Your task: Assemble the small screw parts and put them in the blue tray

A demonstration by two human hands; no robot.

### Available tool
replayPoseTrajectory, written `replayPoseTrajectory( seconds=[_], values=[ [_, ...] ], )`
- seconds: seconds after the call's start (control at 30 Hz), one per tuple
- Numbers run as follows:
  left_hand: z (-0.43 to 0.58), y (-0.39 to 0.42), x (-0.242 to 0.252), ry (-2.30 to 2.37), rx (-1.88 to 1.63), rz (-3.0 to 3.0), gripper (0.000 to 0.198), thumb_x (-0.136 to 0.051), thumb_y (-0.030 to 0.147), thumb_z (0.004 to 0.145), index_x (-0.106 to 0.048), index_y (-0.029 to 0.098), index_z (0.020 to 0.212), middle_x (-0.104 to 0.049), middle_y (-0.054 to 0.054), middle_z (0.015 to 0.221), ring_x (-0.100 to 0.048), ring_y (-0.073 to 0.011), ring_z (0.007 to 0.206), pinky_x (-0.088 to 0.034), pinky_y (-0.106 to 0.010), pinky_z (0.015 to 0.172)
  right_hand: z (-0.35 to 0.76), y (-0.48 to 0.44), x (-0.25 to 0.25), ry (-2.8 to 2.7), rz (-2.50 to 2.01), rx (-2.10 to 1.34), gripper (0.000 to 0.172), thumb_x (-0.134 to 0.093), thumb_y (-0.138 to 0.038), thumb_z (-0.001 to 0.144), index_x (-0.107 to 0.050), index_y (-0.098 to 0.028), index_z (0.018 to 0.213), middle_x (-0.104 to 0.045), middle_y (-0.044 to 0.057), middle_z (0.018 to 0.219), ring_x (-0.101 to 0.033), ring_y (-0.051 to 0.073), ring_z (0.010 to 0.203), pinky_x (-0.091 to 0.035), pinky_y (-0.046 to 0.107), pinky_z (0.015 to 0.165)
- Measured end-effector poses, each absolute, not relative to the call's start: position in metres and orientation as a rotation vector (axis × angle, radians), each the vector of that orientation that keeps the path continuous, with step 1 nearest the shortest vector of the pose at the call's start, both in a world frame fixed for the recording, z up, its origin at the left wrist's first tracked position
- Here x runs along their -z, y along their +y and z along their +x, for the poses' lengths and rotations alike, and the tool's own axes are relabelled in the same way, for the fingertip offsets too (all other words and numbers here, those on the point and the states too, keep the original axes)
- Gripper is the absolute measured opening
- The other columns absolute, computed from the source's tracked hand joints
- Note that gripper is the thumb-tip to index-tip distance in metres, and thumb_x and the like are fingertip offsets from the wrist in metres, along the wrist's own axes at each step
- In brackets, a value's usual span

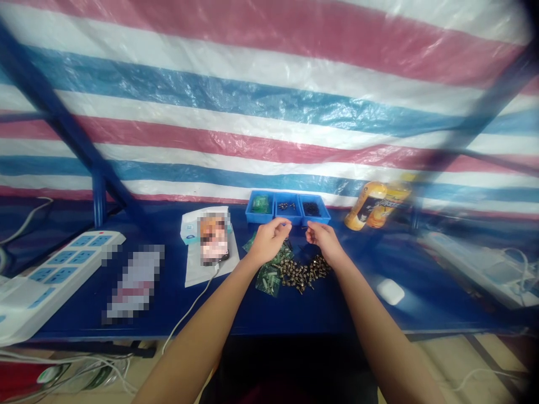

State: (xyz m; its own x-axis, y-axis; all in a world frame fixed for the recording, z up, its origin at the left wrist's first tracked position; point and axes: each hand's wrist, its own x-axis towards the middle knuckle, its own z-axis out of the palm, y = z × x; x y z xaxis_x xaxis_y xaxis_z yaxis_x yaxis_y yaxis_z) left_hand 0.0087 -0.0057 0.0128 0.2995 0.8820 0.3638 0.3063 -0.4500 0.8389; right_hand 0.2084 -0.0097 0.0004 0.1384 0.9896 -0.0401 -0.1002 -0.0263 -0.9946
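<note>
Red, blue and white stripes band the sheeting beyond the far edge of the dark blue tabletop. Brighter blue trays line that edge; nearer lie brassy metal pieces and green-tinted bags. The power strip by the left edge is white with blue panels.
</note>
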Motion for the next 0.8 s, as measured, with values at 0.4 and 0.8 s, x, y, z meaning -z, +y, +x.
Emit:
replayPoseTrajectory(
  seconds=[0.4, 0.8],
  values=[
    [0.009, -0.007, -0.015, 1.076, -1.125, 1.981, 0.036, -0.049, 0.049, 0.096, -0.070, 0.020, 0.095, -0.070, -0.001, 0.078, -0.064, -0.0159, 0.071, -0.046, -0.025, 0.068, 0.216, -0.007, -0.002, -0.837, -1.240, -1.061, 0.041, -0.076, -0.056, 0.070, -0.063, -0.021, 0.085, -0.064, 0.000, 0.063, -0.054, 0.013, 0.050, -0.043, 0.028, 0.049],
    [0.008, -0.005, -0.014, 1.095, -1.164, 1.999, 0.031, -0.050, 0.043, 0.096, -0.070, 0.020, 0.093, -0.071, -0.001, 0.079, -0.064, -0.0162, 0.074, -0.046, -0.026, 0.071, 0.229, -0.019, 0.001, -1.864, -1.532, -0.443, 0.018, -0.067, -0.045, 0.080, -0.078, -0.031, 0.083, -0.073, 0.003, 0.089, -0.058, 0.029, 0.098, -0.042, 0.049, 0.091]
  ],
)
